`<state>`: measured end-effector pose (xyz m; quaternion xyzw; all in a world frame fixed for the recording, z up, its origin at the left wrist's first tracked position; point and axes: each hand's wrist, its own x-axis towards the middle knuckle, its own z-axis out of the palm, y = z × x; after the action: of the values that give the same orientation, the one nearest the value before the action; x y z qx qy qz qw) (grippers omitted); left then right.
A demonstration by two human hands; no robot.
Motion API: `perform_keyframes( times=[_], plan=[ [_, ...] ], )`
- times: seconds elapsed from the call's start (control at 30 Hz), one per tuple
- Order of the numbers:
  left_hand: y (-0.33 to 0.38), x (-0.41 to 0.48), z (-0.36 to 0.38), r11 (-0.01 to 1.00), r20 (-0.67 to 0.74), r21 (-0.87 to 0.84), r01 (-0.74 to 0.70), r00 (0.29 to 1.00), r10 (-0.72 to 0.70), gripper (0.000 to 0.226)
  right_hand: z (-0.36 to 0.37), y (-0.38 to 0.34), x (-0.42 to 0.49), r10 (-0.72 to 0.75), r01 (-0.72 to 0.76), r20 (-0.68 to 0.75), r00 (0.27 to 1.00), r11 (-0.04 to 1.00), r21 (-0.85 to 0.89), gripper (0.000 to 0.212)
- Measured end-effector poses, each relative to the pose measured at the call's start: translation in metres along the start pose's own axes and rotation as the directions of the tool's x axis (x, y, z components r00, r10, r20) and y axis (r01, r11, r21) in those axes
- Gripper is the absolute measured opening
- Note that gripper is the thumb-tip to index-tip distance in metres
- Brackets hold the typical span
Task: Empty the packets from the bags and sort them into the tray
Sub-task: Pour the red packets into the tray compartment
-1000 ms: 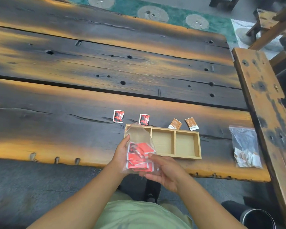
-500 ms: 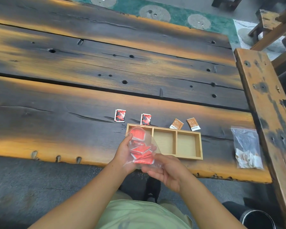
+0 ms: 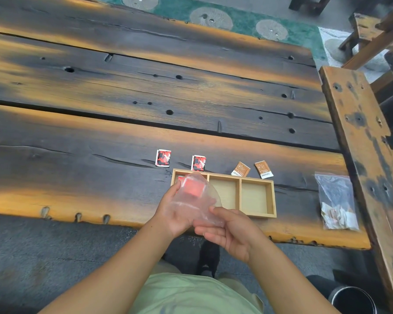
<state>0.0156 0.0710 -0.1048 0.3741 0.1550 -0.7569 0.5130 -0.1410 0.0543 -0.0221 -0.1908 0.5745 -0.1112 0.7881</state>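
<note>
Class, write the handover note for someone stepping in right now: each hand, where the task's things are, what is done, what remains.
Left hand and right hand: both hold the clear bag, tipped over the tray's left compartment.
Red packets: blurred, at the bag's mouth over that compartment.
Middle and right compartments hold nothing.
Behind the tray on the table: two red packets, two brown packets.
Second bag, sealed, lies right of the tray.
Left: finish emptying, open second bag, sort everything.

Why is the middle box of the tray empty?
The tray's middle compartment is empty: only bare wood shows. Why, cannot tell.
</note>
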Motion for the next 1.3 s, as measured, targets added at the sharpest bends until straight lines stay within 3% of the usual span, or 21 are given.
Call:
perform_keyframes(
  times=[0.27, 0.67, 0.8, 1.0, 1.13, 1.3],
  plan=[
    [-0.003, -0.005, 0.0, 0.998, 0.039, 0.047, -0.039, 0.999, 0.037, 0.047, 0.001, -0.001, -0.006, -0.003, 0.003, 0.006, 1.0, 0.999, -0.046, 0.028],
    [0.017, -0.008, -0.002, 0.999, 0.076, -0.019, 0.04, 0.996, -0.039, 0.057, 0.002, -0.001, -0.014, -0.014, 0.02, 0.031, 0.999, 0.985, -0.17, 0.019],
    [0.022, -0.008, 0.005, 0.997, 0.133, 0.065, 0.039, 0.99, -0.047, 0.059, 0.002, -0.001, -0.017, -0.017, 0.026, 0.041, 0.999, 0.972, -0.232, 0.016],
    [0.042, -0.004, 0.012, 0.966, 0.14, 0.248, -0.074, 0.989, 0.04, 0.064, 0.0, -0.001, -0.016, -0.085, 0.088, 0.025, 0.996, 0.914, -0.395, 0.015],
    [0.058, -0.004, 0.018, 0.957, 0.13, 0.273, -0.097, 0.99, 0.063, 0.053, -0.001, -0.001, -0.012, -0.129, 0.114, 0.005, 0.992, 0.859, -0.498, 0.015],
    [0.073, 0.004, 0.021, 0.934, 0.17, 0.325, -0.148, 0.981, 0.096, 0.056, -0.006, 0.001, -0.006, -0.215, 0.121, -0.089, 0.972, 0.793, -0.597, 0.01]
  ],
)
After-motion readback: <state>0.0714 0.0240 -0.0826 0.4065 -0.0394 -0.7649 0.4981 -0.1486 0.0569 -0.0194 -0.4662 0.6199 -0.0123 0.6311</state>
